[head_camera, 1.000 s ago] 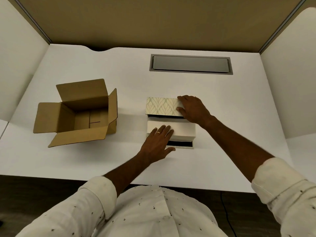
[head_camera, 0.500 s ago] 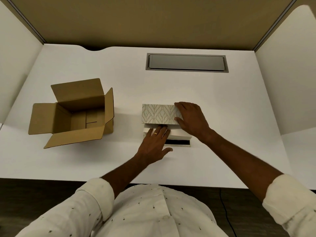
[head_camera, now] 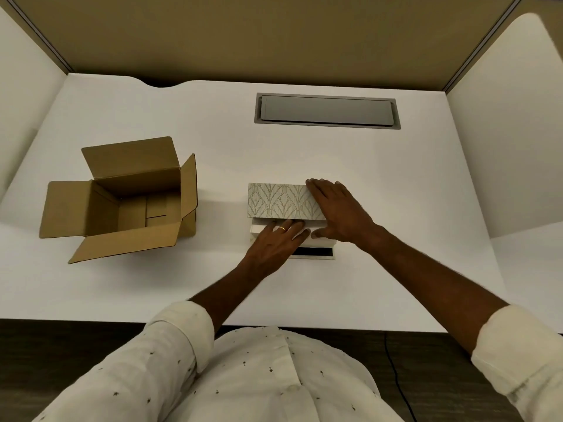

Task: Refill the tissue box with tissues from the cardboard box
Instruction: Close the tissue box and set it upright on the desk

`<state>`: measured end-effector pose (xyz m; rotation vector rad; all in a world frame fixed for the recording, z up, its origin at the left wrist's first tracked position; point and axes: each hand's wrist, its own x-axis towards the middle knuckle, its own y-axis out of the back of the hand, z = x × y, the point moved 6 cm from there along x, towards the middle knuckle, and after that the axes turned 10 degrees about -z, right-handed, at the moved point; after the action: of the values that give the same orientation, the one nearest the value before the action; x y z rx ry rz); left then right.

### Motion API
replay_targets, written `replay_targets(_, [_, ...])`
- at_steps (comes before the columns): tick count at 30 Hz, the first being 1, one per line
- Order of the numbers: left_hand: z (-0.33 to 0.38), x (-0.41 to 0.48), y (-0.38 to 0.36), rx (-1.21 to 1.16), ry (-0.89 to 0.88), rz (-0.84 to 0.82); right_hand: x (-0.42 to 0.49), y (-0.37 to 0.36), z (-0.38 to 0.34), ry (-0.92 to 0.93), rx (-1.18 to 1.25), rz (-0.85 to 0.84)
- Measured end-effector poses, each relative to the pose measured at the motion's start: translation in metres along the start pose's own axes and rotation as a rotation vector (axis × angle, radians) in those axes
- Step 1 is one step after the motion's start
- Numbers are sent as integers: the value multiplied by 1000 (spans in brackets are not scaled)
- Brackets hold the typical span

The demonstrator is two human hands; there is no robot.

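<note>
left hand [head_camera: 275, 239]: flat, released, palm down on tissues [head_camera: 259, 228], fingertips likely under lid
right hand [head_camera: 339, 215]: spread flat, pressing patterned lid [head_camera: 278, 201] of tissue box [head_camera: 316, 254]
cardboard box [head_camera: 128, 196]: open, well left

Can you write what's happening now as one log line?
left hand flat on tissues | right hand on patterned lid | cardboard box open

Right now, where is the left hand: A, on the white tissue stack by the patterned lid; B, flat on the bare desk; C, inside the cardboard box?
A: the left hand lies on the white tissue stack, just under the patterned lid; the cardboard box stands apart.
</note>
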<state>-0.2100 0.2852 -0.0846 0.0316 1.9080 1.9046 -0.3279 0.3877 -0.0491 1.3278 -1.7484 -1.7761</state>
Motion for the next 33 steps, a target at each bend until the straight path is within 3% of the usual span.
replay_targets(8, [-1, -3, 17, 2, -47, 41, -12, -24, -2, -18, -308, -15])
replay_targets(24, [-13, -23, -2, 50, -121, 119, -23, -32, -10, -20, -278, 120])
replay_targets(30, [-41, -41, -1, 19, 101, 237, -33, -44, -19, -52, -234, 201])
replay_targets(33, [-53, -39, 5, 26, 201, 203, -36, -49, -23, -81, -224, 245])
